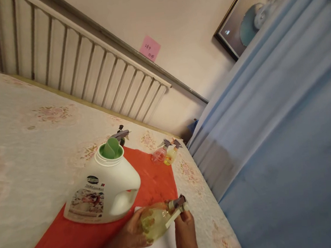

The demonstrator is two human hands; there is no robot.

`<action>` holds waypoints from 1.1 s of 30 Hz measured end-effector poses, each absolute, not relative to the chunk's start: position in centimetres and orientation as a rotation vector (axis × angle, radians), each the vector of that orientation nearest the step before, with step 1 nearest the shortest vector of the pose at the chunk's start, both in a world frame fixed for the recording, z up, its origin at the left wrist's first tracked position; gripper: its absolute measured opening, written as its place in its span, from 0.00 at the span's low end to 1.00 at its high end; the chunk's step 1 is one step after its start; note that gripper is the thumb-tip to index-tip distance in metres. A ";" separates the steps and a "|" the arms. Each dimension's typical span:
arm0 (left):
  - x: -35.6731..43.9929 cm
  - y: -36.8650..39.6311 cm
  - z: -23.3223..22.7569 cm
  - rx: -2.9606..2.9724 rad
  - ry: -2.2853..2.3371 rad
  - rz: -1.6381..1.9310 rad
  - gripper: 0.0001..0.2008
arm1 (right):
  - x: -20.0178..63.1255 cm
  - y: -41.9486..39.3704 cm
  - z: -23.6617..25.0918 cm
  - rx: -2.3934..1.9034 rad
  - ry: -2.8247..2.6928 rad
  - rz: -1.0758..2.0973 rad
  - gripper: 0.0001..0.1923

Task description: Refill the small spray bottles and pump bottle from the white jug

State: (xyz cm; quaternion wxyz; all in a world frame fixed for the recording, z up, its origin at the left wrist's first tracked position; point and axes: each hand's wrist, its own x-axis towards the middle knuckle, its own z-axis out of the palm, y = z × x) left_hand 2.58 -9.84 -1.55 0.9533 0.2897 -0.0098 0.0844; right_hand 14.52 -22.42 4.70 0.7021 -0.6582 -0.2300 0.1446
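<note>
My left hand (134, 233) is wrapped round the body of a clear spray bottle (156, 223) with a yellow tint. The bottle lies tilted, its trigger head pointing right. My right hand (185, 233) has its fingers closed at the grey and white trigger head (177, 204); part of their grip is hidden behind it. Just beyond my left hand stands a large white detergent jug (118, 179) with a handle, a printed label and an uncapped mouth showing a green spout. Under the jug is a red cloth (151, 180).
Two more spray bottles, one pink (159, 154) and one yellow (171, 155), stand at the cloth's far right corner. Behind the jug shows another grey trigger head (121, 135). A floral cover (19, 153) lies beneath everything. A radiator (67, 51) and blue curtain (274, 160) border it.
</note>
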 end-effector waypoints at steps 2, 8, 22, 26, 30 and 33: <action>2.6 -10.1 -0.7 0.612 -0.075 0.212 0.42 | 14.3 -22.3 4.7 -1.470 -0.520 0.317 0.19; 1.1 -9.7 1.2 0.613 -0.009 0.112 0.30 | 13.8 -22.3 5.9 -1.499 -0.620 0.373 0.16; 3.6 -10.6 -3.0 0.649 0.237 0.429 0.41 | 13.0 -21.3 6.7 -1.566 -0.597 0.236 0.11; 3.7 -10.6 -3.2 0.697 0.283 0.431 0.43 | 13.0 -21.1 6.5 -1.560 -0.558 0.253 0.10; 3.8 -10.5 -3.6 0.628 0.284 0.445 0.44 | 14.1 -20.7 7.7 -1.499 -0.540 0.305 0.12; 3.7 -10.2 -4.8 0.598 0.336 0.428 0.39 | 16.2 -19.4 9.9 -1.494 -0.558 0.213 0.13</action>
